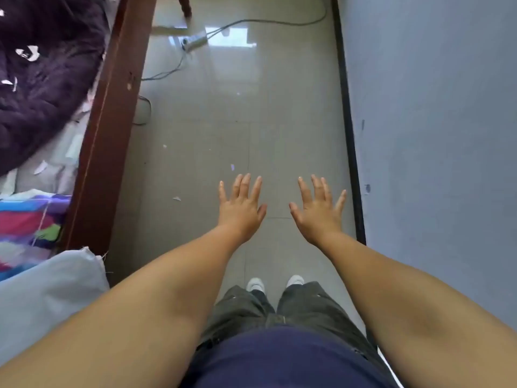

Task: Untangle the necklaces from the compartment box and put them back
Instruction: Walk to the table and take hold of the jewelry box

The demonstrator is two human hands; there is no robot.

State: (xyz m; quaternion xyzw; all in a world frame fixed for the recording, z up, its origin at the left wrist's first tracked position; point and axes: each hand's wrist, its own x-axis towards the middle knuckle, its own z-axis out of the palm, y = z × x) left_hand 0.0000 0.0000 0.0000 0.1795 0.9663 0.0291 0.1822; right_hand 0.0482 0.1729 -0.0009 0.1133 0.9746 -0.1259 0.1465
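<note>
Grip: you are holding both hands out flat, fingers spread wide, with nothing in either one.
Left hand (241, 207): you are stretching it forward over the floor (223, 113), back of the hand up, thumb pointing toward the other hand.
Right hand (319, 211): you are holding it level with the left, just beside it but apart, fingers fanning toward the wall (436, 107).
Necklaces and box: neither is showing anywhere in the head view, so you are not seeing where they lie.
Stance: you are standing on pale glossy tiles, white shoes (275, 282) peeking out under dark trousers (296, 306), almost directly below your hands.
Bed frame (112, 121): a dark wooden rail is running up your left side, with a purple blanket (47, 71) and a striped cloth (30, 219) lying beyond it.
Pillow (47, 298): a pale blue one is sitting at your lower left, against the rail.
Power strip (194, 42): it is lying on the floor far ahead, cables trailing from it.
Scraps: small bits of paper are lying scattered on the tiles near the bed.
</note>
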